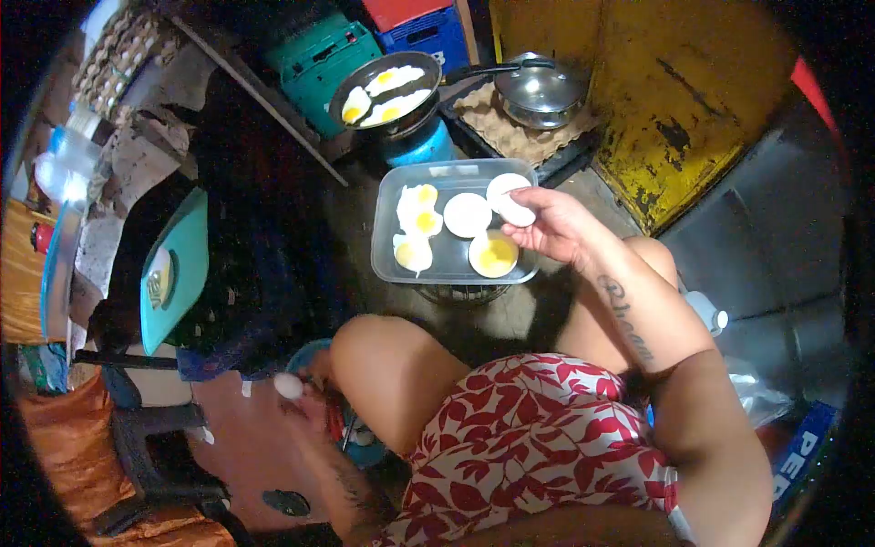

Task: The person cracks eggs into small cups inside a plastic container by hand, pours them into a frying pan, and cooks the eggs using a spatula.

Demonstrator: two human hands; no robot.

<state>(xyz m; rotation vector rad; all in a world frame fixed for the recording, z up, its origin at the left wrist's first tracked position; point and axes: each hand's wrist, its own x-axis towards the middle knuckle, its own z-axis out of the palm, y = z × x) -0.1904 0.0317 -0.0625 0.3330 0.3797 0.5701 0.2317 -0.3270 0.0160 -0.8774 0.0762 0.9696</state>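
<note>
My right hand (551, 223) reaches over the right side of a clear plastic container (387, 260), its fingers closed on a white egg (518, 209). Beneath and around it in the container are white round cups (467, 216), one holding yellow liquid (494, 254). Cooked eggs (421, 214) with yellow yolks lie in the container's left half. Low at the left, beside my knee, my left hand (314, 401) is closed around another white egg (290, 386), partly in shadow.
Behind the container, a black pan (428, 68) with frying eggs sits on a blue stove (424, 146). A lidded pot (540, 96) stands on brown paper to its right. Crates (324, 68) are behind. Left are a teal tray (187, 273) and egg cartons (118, 55).
</note>
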